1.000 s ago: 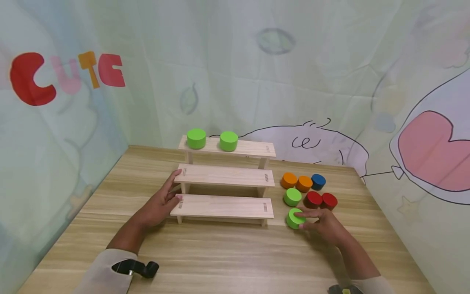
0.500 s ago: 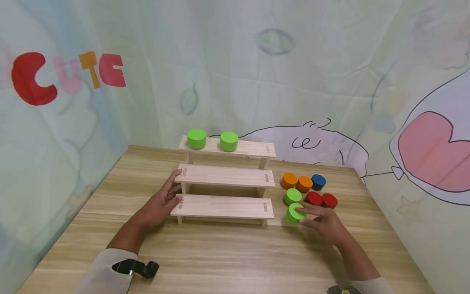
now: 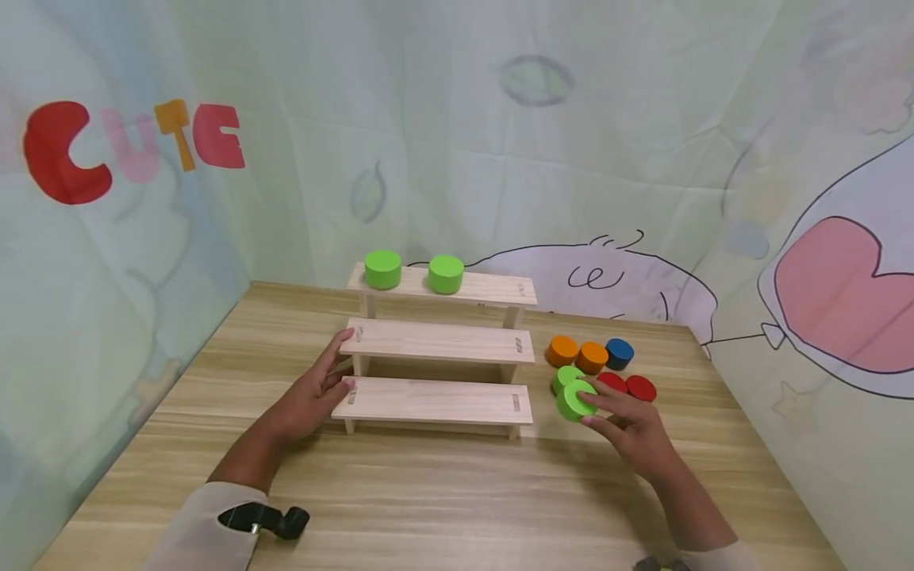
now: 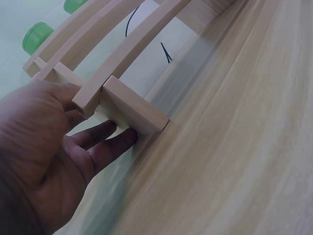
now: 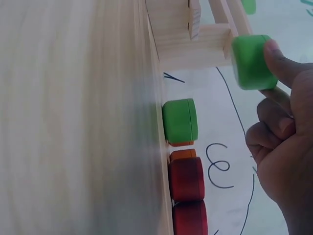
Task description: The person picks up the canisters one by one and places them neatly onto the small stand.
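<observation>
My left hand [image 3: 309,403] holds the left end of a three-tier wooden stand [image 3: 435,400]. In the head view its thumb lies on the lowest plank and a fingertip is at the middle plank. The left wrist view has two fingers against the upright support [image 4: 132,105]. To the right of the stand, my right hand [image 3: 631,432] pinches a green round block [image 5: 253,62] between thumb and fingers, raised above the table. Behind it in the head view, a second green block [image 3: 564,379] is partly covered. Two more green blocks [image 3: 382,270] sit on the top plank.
Right of the stand, two orange blocks [image 3: 562,350], a blue block [image 3: 619,354] and two red blocks [image 3: 640,389] stand close together on the wooden table [image 3: 428,500]. A printed curtain [image 3: 443,159] hangs behind and along both sides.
The green block in my right hand has risen off the table and shifted slightly toward the back, now overlapping the other green block. My left hand and the stand have stayed put.
</observation>
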Available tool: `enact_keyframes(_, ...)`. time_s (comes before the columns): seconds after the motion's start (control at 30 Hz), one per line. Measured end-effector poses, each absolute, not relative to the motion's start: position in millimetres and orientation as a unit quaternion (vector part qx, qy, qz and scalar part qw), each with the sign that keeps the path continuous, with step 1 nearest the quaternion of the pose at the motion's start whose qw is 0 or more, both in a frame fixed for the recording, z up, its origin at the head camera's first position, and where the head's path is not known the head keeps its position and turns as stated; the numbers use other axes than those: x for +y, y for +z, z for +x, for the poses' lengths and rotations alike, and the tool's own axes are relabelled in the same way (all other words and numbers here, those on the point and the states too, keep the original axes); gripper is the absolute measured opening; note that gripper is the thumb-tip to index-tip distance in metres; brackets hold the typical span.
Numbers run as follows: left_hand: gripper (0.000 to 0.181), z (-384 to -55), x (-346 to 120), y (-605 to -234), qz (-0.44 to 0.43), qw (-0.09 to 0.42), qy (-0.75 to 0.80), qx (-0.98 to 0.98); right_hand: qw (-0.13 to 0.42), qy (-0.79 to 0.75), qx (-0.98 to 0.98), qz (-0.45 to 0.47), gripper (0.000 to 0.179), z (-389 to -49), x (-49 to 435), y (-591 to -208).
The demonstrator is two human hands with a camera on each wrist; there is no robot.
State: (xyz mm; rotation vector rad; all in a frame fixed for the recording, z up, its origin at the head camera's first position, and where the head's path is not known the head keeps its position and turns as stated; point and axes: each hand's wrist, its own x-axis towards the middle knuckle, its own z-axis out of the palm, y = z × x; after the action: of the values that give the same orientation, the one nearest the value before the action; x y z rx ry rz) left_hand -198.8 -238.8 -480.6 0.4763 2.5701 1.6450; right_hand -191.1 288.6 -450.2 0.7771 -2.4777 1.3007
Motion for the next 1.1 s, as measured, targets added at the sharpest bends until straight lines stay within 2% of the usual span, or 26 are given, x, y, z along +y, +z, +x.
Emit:
enact_keyframes(0.33,0.081,-200,-239,-482,0.155,0.023,0.532,0.832,0.228,0.473,-0.798,0.296,0.052,-187,274,-445)
enact_keyframes(0.47,0.082,-200,-240,-482,0.156,0.023,0.537,0.828,0.250,0.473,-0.804,0.259,0.050,-184,267,-439)
enact_keyframes(0.6,0.082,-199,-240,-482,0.149,0.027,0.538,0.829,0.260,0.480,-0.806,0.229,0.045,-185,258,-430)
enact_keyframes(0.83,0.083,-198,-240,-483,0.146,0.031,0.538,0.830,0.286,0.488,-0.789,0.240,0.042,-194,246,-419)
enact_keyframes(1.1,0.082,-198,-239,-481,0.137,0.038,0.531,0.836,0.276,0.538,-0.751,0.268,0.038,-205,232,-394)
